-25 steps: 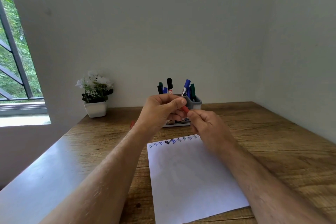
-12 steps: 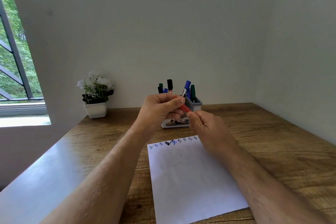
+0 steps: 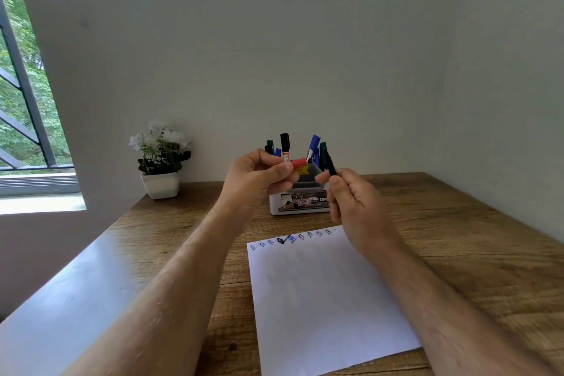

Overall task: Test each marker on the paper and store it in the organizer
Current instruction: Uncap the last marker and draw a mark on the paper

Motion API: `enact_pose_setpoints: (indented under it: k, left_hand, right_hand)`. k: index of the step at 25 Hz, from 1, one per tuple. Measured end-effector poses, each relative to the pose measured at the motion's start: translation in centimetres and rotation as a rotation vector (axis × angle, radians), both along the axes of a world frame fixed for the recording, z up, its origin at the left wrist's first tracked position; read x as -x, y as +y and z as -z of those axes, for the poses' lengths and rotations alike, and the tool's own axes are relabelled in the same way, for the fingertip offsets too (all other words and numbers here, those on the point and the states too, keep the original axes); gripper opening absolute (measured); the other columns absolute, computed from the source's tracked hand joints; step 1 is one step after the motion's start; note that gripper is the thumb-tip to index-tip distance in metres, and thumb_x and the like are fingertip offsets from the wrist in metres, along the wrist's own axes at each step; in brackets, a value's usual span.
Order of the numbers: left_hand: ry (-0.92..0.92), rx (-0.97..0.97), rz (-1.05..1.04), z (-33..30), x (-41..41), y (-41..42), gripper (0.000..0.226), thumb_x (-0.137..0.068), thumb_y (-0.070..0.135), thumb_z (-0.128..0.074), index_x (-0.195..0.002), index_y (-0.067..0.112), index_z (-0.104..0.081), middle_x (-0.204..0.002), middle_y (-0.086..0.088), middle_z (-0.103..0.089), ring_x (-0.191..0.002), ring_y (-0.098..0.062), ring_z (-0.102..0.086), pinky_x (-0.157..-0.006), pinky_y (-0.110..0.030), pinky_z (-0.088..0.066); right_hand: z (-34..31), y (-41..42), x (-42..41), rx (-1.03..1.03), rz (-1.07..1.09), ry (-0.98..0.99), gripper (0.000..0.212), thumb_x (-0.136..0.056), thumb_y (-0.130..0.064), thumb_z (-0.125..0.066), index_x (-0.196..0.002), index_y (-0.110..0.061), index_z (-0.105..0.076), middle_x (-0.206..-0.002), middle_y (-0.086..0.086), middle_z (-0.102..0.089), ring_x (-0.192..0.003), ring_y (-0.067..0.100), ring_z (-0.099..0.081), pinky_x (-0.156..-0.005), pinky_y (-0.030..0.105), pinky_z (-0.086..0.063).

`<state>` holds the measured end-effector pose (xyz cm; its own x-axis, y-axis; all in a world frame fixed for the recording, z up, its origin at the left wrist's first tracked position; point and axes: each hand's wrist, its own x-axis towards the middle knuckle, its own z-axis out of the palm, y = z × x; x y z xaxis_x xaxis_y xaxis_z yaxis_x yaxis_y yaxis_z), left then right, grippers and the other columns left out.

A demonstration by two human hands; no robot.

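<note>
Head view: pinched a red cap [image 3: 297,163] in the left hand [image 3: 259,174] and clamped a dark marker [image 3: 331,163] in the right hand [image 3: 357,207], both aloft just before the organizer [image 3: 300,203] near the table's [image 3: 457,238] far edge, beyond the paper [image 3: 320,299]. Might well have dropped the lightly pinched cap, or smeared fingers on a bare tip. Stood the marker near upright, long axis tilted slightly left, tip end impossible to tell.

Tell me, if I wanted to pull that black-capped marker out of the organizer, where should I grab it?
Probably pinch the black-capped marker by its cap, coming straight down from above. It stands nearly upright in the organizer, taller than its neighbours, so the cap is free, while its lower barrel sits behind the left hand and among other markers.
</note>
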<state>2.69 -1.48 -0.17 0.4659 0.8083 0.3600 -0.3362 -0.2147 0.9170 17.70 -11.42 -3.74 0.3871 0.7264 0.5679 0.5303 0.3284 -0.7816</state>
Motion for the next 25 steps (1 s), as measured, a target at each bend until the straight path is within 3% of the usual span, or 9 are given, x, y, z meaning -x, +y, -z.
enact_pose_setpoints:
  k: [4, 10, 14, 16, 18, 21, 23, 25]
  left_hand:
    - [-0.029, 0.025, 0.1, 0.3, -0.8, 0.0, 0.026, -0.104, 0.006, -0.039, -0.118, 0.015, -0.059, -0.073, -0.007, -0.066, -0.064, -0.016, -0.066, -0.063, -0.028, -0.058]
    - [0.028, -0.024, 0.19, 0.5, -1.3, -0.6, 0.035, -0.102, -0.004, -0.027, -0.096, 0.01, -0.058, -0.074, -0.004, -0.054, -0.061, -0.016, -0.052, -0.058, -0.03, -0.048]
    - [0.208, -0.099, 0.185, 0.7, -1.5, -0.4, 0.02, -0.099, 0.003, -0.038, -0.085, 0.012, -0.048, -0.068, -0.001, -0.042, -0.053, -0.013, -0.042, -0.05, -0.028, -0.043]
    - [0.306, -0.165, 0.105, 0.8, -1.4, -0.3, 0.017, -0.099, 0.008, -0.047, -0.084, 0.013, -0.054, -0.062, 0.003, -0.045, -0.05, -0.009, -0.04, -0.05, -0.026, -0.04]
    - [0.472, -0.331, 0.014, 0.9, -1.3, -0.7, 0.009, -0.094, 0.014, -0.061, -0.086, 0.018, -0.063, -0.062, 0.01, -0.053, -0.053, -0.005, -0.047, -0.057, -0.023, -0.041]
    - [0.793, -0.59, -0.001, 2.0, -1.9, -1.8, 0.008, -0.086, 0.024, -0.071, -0.092, 0.028, -0.068, -0.067, 0.016, -0.055, -0.064, -0.004, -0.053, -0.063, -0.017, -0.042]
    - [0.995, -0.762, -0.024, 2.6, -2.3, -1.9, 0.017, -0.084, 0.034, -0.072, -0.1, 0.033, -0.068, -0.074, 0.017, -0.057, -0.071, -0.004, -0.055, -0.063, -0.019, -0.042]
    - [1.075, -0.813, -0.039, 2.7, -2.4, -1.6, 0.026, -0.082, 0.043, -0.071, -0.106, 0.034, -0.067, -0.08, 0.015, -0.057, -0.076, -0.006, -0.055, -0.065, -0.025, -0.044]
  right_hand:
    - [-0.1, 0.1, -0.2, -0.083, -0.067, 0.128, 0.026, -0.105, -0.019, -0.038, -0.111, -0.02, -0.064, -0.077, 0.008, -0.057, -0.065, 0.017, -0.056, -0.062, 0.033, -0.053]
    - [-0.4, -0.5, -0.1, -0.151, 0.026, 0.136, 0.035, -0.102, -0.014, -0.05, -0.129, -0.035, -0.053, -0.085, 0.003, -0.07, -0.058, 0.021, -0.07, -0.055, 0.029, -0.059]
    - [-0.6, -0.6, -1.1, -0.155, 0.082, 0.29, 0.026, -0.101, -0.009, -0.046, -0.114, -0.016, -0.067, -0.092, 0.009, -0.074, -0.059, 0.027, -0.072, -0.057, 0.041, -0.061]
    - [-0.5, -0.5, -1.3, -0.128, 0.082, 0.354, 0.023, -0.098, -0.006, -0.051, -0.112, -0.012, -0.068, -0.087, 0.007, -0.075, -0.064, 0.028, -0.073, -0.061, 0.043, -0.061]
    - [-0.4, -0.4, -1.5, -0.074, 0.138, 0.347, 0.008, -0.094, -0.013, -0.062, -0.096, -0.012, -0.07, -0.072, 0.005, -0.073, -0.056, 0.026, -0.07, -0.055, 0.039, -0.059]
    - [0.1, -0.2, -1.7, 0.069, 0.183, 0.325, 0.039, -0.093, -0.041, -0.062, -0.07, -0.012, -0.07, -0.051, 0.008, -0.063, -0.039, 0.021, -0.058, -0.039, 0.026, -0.045]
    - [0.6, 0.1, -1.9, 0.149, 0.153, 0.326, 0.034, -0.094, -0.04, -0.06, -0.076, -0.014, -0.074, -0.054, 0.01, -0.065, -0.041, 0.022, -0.06, -0.04, 0.025, -0.044]
    - [1.0, 0.3, -2.2, 0.19, 0.146, 0.332, 0.017, -0.092, -0.024, -0.064, -0.082, -0.014, -0.074, -0.062, 0.012, -0.068, -0.046, 0.023, -0.062, -0.042, 0.026, -0.047]
